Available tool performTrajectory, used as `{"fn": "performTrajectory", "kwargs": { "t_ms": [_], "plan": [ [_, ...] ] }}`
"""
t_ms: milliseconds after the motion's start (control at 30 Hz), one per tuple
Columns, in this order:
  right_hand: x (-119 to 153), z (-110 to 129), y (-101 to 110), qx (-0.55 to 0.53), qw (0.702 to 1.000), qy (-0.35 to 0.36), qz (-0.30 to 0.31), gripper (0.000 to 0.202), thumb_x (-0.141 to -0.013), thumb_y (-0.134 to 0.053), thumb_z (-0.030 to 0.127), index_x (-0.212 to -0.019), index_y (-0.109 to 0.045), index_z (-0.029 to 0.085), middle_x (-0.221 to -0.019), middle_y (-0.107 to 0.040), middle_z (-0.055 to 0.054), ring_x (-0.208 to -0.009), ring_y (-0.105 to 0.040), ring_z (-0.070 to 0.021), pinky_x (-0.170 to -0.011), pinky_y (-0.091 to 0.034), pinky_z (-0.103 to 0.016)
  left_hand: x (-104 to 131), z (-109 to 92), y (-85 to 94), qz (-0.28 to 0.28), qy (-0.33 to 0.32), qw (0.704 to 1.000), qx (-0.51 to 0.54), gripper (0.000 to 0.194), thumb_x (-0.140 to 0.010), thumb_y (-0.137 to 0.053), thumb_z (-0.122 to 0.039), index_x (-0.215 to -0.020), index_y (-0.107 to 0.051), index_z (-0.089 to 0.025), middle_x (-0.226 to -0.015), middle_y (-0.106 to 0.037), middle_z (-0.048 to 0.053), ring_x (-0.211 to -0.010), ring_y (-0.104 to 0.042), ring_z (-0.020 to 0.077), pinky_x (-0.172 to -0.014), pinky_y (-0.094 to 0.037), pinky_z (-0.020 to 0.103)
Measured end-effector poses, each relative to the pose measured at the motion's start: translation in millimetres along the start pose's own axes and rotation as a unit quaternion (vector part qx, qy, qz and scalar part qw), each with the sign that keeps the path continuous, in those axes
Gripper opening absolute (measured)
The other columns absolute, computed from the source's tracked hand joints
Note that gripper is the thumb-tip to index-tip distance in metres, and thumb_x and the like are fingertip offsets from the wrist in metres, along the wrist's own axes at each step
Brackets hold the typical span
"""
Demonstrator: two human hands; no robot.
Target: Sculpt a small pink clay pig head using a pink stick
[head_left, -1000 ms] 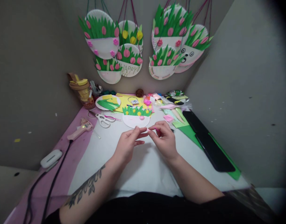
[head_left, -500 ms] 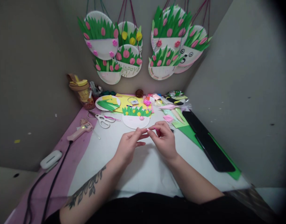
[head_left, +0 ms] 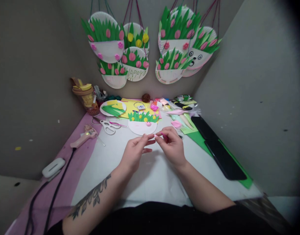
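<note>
My right hand (head_left: 171, 145) pinches a small pale pink piece (head_left: 155, 135), soft-looking like clay, between thumb and forefinger. Something magenta (head_left: 165, 137), thin and mostly hidden, shows under its curled fingers. My left hand (head_left: 137, 148) reaches in from the other side; its forefinger tip touches the pink piece, its thumb lies along that finger, and the lower fingers are stretched apart. Just beyond the fingertips lies a white paper-plate basket (head_left: 137, 128) with green paper grass, yellow flowers and a round pink face-like bit (head_left: 148, 124) stuck on its front.
White scissors (head_left: 108, 126) and a corded pink glue gun (head_left: 84, 137) lie left. Behind are a plate with paper scraps (head_left: 103, 111) and a tumbler (head_left: 86, 96). Bags of clay (head_left: 185, 119), a pink lump (head_left: 176, 124) and a black phone-like slab (head_left: 223, 160) lie right. Several finished baskets (head_left: 106, 50) hang behind.
Almost nothing differs. Both hands stay in place over the table, with only a tiny shift of the fingers around the pink piece; slightly more magenta shows in the right hand.
</note>
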State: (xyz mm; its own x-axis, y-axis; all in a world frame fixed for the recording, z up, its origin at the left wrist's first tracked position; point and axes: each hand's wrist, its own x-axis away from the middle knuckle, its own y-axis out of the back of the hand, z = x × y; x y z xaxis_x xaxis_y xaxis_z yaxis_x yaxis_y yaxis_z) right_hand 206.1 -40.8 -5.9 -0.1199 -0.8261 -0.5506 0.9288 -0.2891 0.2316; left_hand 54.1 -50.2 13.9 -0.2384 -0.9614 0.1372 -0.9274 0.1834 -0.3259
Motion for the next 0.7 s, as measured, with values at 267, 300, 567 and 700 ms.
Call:
{"fn": "performTrajectory", "kwargs": {
  "t_ms": [267, 300, 567, 700],
  "plan": [
    [-0.8, 0.7, -0.4, 0.005, 1.0, 0.005, 0.003, 0.002, -0.082, -0.067, 0.023, -0.083, -0.069, 0.022, -0.083, -0.053, 0.0, -0.063, -0.045, -0.01, -0.056, -0.04, -0.027, 0.6, -1.9, -1.0, -0.009, 0.0, 1.0, -0.025, 0.051, -0.081, -0.061, -0.058, -0.103, -0.074, -0.014, -0.121, -0.067, 0.017, -0.109, -0.063, 0.0304, -0.075, -0.051, 0.031],
    [-0.8, 0.8, -0.3, 0.008, 1.0, 0.004, 0.003, 0.003, -0.082, -0.067, 0.024, -0.083, -0.069, 0.023, -0.083, -0.053, 0.0, -0.062, -0.045, -0.0101, -0.056, -0.04, -0.027, 0.7, -2.0, -1.1, -0.012, -0.001, 1.0, -0.026, 0.051, -0.081, -0.061, -0.058, -0.102, -0.074, -0.014, -0.121, -0.067, 0.017, -0.109, -0.064, 0.0302, -0.075, -0.051, 0.031],
    [-0.7, 0.3, 0.0, 0.012, 1.0, 0.003, 0.003, 0.003, -0.081, -0.068, 0.024, -0.083, -0.069, 0.023, -0.082, -0.053, 0.0, -0.061, -0.045, -0.0099, -0.055, -0.04, -0.027, 1.4, -2.7, -1.6, -0.01, -0.007, 0.999, -0.03, 0.05, -0.083, -0.058, -0.057, -0.104, -0.073, -0.015, -0.123, -0.066, 0.017, -0.109, -0.064, 0.0285, -0.074, -0.051, 0.03],
    [-0.7, 0.6, 0.3, 0.008, 1.0, 0.008, 0.002, 0.002, -0.081, -0.068, 0.024, -0.083, -0.068, 0.023, -0.082, -0.053, 0.0, -0.061, -0.045, -0.0098, -0.055, -0.04, -0.026, 1.5, -2.3, -1.1, -0.013, -0.009, 1.0, -0.026, 0.05, -0.083, -0.058, -0.057, -0.104, -0.073, -0.014, -0.124, -0.065, 0.017, -0.11, -0.064, 0.0292, -0.074, -0.051, 0.03]
  ]
}}
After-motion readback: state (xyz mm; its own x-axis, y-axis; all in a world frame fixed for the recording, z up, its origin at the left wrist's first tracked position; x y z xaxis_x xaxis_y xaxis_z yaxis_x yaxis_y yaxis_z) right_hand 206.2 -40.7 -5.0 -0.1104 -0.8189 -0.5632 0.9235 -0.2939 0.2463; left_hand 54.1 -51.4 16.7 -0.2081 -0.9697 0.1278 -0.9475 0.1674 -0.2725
